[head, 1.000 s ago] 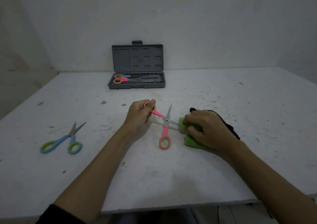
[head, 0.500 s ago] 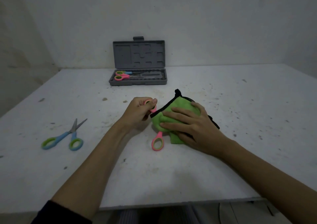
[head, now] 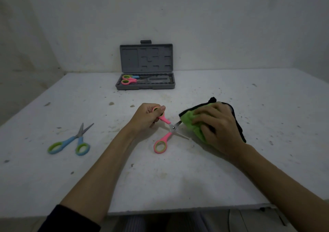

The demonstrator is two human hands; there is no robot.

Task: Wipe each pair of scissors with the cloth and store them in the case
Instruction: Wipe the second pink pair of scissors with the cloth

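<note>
On the counter, your left hand pinches the open pink scissors and your right grips the cloth; the bare lower blade could nick you.

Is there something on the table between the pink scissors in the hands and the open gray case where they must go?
Nothing visible blocks the way. Between the pink scissors and the case lies only bare, stained table. The blue scissors lie far left, the cloth to the right.
</note>
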